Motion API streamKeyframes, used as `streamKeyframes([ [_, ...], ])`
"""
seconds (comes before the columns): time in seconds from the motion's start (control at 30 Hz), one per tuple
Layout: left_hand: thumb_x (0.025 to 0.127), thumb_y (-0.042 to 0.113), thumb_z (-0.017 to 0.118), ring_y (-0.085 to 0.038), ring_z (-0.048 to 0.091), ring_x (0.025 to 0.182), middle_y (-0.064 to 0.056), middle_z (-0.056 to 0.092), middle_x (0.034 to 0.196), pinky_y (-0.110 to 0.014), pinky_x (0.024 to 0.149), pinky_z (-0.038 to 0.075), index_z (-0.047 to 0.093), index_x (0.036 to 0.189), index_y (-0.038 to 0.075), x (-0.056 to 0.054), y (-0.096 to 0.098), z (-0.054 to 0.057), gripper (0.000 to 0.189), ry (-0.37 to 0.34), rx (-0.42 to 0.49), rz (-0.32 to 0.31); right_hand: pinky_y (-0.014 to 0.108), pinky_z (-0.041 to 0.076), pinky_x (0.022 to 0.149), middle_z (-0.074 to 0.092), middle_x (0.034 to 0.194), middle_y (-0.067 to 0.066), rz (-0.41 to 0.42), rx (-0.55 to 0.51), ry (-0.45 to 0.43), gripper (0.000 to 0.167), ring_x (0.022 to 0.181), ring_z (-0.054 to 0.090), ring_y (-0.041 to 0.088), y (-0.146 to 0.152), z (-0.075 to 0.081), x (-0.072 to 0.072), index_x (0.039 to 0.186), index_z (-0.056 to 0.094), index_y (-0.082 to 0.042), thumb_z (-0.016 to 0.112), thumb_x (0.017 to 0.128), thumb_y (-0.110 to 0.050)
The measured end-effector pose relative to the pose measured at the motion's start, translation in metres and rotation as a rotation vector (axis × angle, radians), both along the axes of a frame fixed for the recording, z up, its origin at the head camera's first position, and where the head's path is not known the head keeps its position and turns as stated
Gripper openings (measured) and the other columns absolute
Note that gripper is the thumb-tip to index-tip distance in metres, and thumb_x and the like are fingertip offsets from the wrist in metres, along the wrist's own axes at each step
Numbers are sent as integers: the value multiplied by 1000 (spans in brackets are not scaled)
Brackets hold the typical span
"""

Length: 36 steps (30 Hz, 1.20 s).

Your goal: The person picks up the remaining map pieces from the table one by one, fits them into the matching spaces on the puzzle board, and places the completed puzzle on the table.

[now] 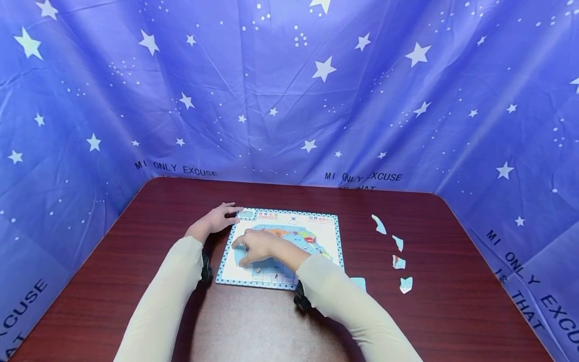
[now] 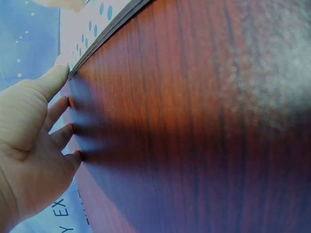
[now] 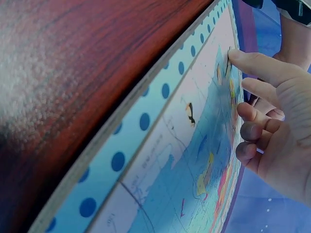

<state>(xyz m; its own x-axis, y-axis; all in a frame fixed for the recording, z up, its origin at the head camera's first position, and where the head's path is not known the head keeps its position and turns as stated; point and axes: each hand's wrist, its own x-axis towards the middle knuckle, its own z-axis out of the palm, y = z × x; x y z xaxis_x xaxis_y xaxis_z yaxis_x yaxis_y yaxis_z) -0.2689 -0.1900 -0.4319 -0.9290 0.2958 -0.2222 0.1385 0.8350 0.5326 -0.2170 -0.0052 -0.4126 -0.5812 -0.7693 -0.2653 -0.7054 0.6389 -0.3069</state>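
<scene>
A world-map jigsaw puzzle board (image 1: 284,287) with a dotted blue border lies flat on the table. At its upper left corner rests my left hand (image 1: 220,217), fingers spread. In the left wrist view the thumb (image 2: 57,80) touches the board's edge and the other fingertips are down at the tabletop. My right hand (image 1: 260,245) reaches across to the left part of the map. Its thumb and index finger are bent around a light blue puzzle piece (image 1: 238,257). In the right wrist view the thumb tip (image 3: 236,55) is at the piece's edge, and the remaining fingers curl loosely.
Several loose puzzle pieces lie right of the board, among them a curved one (image 1: 379,224) and a pale blue one (image 1: 406,285). A light blue piece (image 1: 359,283) sits partly behind the right sleeve. A starry blue curtain (image 1: 289,90) surrounds the dark red table (image 1: 452,301).
</scene>
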Motion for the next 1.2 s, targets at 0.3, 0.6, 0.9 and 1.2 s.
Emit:
streamKeyframes([
  [0.3, 97, 23, 51, -43, 3, 143, -19, 19, 155, -62, 111, 14, 39, 144, 15, 1, 0, 2, 49, 1, 7, 4, 21, 37, 57, 56, 83, -4, 3, 3, 4, 52, 70, 44, 7, -2, -2, -2, 129, 58, -26, 69, 82, -44],
  [0.6, 97, 24, 50, -42, 3, 143, -18, 19, 155, -62, 111, 14, 38, 144, 15, 1, 1, 0, 50, -3, 1, 5, 20, 32, 51, 49, 61, -7, -6, -20, -22, 51, 54, 36, 5, -1, -3, -2, 128, 59, -24, 69, 82, -44],
  [0.9, 97, 25, 51, -42, 2, 144, -18, 18, 155, -62, 111, 13, 38, 144, 15, 0, 2, -1, 50, -7, 12, 2, 20, 29, 49, 48, 58, -8, -35, -53, -60, 51, 51, 33, 5, 1, -4, -3, 127, 60, -25, 71, 81, -44],
  [1.2, 97, 25, 51, -43, 1, 143, -19, 17, 155, -64, 111, 13, 38, 144, 15, 1, 2, 2, 50, -14, 11, 7, 20, 40, 63, 68, 94, -6, -42, -92, -78, 50, 67, 46, 5, 4, -4, -3, 126, 61, -24, 71, 80, -42],
])
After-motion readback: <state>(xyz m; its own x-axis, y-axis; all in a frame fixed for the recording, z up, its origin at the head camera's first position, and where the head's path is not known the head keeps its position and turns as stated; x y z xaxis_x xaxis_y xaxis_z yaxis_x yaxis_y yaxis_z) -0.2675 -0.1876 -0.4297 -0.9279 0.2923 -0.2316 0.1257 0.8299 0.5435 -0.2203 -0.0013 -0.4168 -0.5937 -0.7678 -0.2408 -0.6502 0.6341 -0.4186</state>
